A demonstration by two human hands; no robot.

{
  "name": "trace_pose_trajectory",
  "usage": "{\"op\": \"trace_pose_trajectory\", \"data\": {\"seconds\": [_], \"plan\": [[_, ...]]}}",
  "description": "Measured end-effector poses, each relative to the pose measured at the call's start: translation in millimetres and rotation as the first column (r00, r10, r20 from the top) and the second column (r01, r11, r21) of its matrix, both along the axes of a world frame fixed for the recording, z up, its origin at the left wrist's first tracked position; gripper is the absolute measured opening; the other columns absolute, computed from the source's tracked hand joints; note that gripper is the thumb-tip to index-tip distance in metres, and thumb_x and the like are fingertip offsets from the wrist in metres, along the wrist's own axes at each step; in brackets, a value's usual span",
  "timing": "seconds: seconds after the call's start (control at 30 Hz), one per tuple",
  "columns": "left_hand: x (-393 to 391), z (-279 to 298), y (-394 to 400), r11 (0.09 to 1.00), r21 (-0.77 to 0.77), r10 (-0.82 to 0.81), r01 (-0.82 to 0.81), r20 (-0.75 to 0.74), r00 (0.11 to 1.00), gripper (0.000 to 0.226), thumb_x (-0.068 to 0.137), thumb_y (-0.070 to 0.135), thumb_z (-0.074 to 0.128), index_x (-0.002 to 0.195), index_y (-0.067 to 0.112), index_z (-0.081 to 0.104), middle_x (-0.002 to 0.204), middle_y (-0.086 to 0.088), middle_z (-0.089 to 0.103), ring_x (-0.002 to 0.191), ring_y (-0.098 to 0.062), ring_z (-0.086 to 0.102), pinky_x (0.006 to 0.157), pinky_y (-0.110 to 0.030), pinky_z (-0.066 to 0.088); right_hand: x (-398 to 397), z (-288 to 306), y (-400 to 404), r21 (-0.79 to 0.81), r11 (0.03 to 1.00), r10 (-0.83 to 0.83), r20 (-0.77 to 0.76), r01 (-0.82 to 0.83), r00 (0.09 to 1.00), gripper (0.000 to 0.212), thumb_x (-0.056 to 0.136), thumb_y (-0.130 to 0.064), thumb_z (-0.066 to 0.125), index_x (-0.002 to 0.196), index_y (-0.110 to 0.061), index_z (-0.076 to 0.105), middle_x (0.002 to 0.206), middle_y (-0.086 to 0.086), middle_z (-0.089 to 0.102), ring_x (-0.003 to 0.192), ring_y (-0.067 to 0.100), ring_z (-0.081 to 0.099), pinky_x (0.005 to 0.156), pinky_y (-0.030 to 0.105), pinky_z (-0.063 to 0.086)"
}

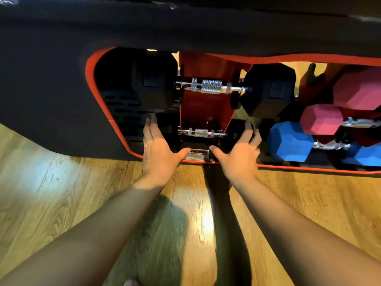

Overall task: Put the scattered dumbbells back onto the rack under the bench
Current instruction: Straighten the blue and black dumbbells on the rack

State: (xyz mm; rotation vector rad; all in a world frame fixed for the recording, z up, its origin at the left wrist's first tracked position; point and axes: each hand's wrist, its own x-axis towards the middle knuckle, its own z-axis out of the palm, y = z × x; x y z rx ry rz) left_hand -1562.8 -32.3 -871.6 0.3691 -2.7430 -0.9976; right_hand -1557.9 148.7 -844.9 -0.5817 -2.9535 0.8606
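Under the black bench pad (185,27) a red rack (206,108) holds a large black hex dumbbell (211,86) on its upper level. Below it lies a second black dumbbell (201,132); only its chrome handle shows clearly and its heads are lost in shadow. My left hand (158,149) lies flat with fingers extended over the left end of this lower dumbbell. My right hand (239,153) rests over its right end with the fingers slightly bent. Neither hand is closed around anything.
To the right, pink dumbbells (321,119) and blue dumbbells (288,141) are stacked on the rack. A white warning label (196,154) sits on the rack's base between my thumbs. Wooden floor (61,193) stretches below the bench, partly covered by my shadow.
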Motion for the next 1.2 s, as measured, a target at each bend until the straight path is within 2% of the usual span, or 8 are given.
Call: {"op": "trace_pose_trajectory", "data": {"seconds": [0.2, 0.47, 0.7, 0.93, 1.2], "plan": [[-8.4, -4.3, -3.3, 1.000, -0.027, -0.008, 0.007, -0.035, 0.999, 0.114, 0.065, 0.047, 0.086, 0.150, 0.008, 0.020, 0.149, -0.013, 0.030, 0.140, -0.028, 0.033, 0.114, -0.038, 0.036, -13.1, -4.0, -7.5, 0.084, 0.993, -0.080, 0.041, 0.077, 0.996, 0.112, 0.076, -0.050, 0.080, 0.156, -0.029, 0.005, 0.150, 0.012, 0.019, 0.134, 0.041, 0.036, 0.091, 0.050, 0.050], [-14.7, -11.4, -4.2, 0.998, -0.069, 0.001, -0.004, -0.044, 0.999, 0.099, 0.073, 0.042, 0.081, 0.146, 0.004, 0.026, 0.143, -0.015, 0.035, 0.135, -0.027, 0.036, 0.114, -0.034, 0.035, -17.5, -10.1, -6.8, 0.083, 0.993, -0.085, 0.018, 0.083, 0.996, 0.107, 0.080, -0.042, 0.078, 0.156, -0.026, 0.006, 0.142, 0.014, 0.022, 0.130, 0.040, 0.035, 0.093, 0.044, 0.048], [-16.7, -15.4, -3.7, 0.996, -0.082, 0.016, -0.020, -0.051, 0.999, 0.097, 0.072, 0.043, 0.081, 0.143, 0.004, 0.029, 0.141, -0.016, 0.037, 0.133, -0.028, 0.037, 0.110, -0.031, 0.036, -17.6, -10.2, -6.2, 0.069, 0.995, -0.071, 0.003, 0.071, 0.997, 0.106, 0.080, -0.041, 0.078, 0.157, -0.024, 0.007, 0.141, 0.015, 0.024, 0.127, 0.039, 0.037, 0.092, 0.040, 0.046], [-19.0, -18.6, -5.5, 0.995, -0.098, 0.022, -0.028, -0.061, 0.998, 0.106, 0.069, 0.047, 0.080, 0.149, 0.006, 0.024, 0.144, -0.013, 0.036, 0.134, -0.023, 0.032, 0.111, -0.030, 0.037, -18.5, -11.5, -6.6, 0.074, 0.995, -0.063, 0.001, 0.062, 0.998, 0.107, 0.081, -0.042, 0.077, 0.157, -0.020, 0.006, 0.139, 0.017, 0.025, 0.122, 0.039, 0.038, 0.091, 0.039, 0.045], [-17.8, -15.1, -3.4, 0.999, -0.026, 0.029, -0.031, -0.065, 0.997, 0.107, 0.069, 0.041, 0.083, 0.151, 0.012, 0.021, 0.145, -0.012, 0.033, 0.137, -0.025, 0.035, 0.112, -0.032, 0.037, -18.2, -11.8, -6.4, 0.063, 0.996, -0.059, -0.004, 0.059, 0.998, 0.106, 0.082, -0.040, 0.077, 0.157, -0.021, 0.005, 0.139, 0.017, 0.024, 0.122, 0.039, 0.037, 0.089, 0.038, 0.045]]}}
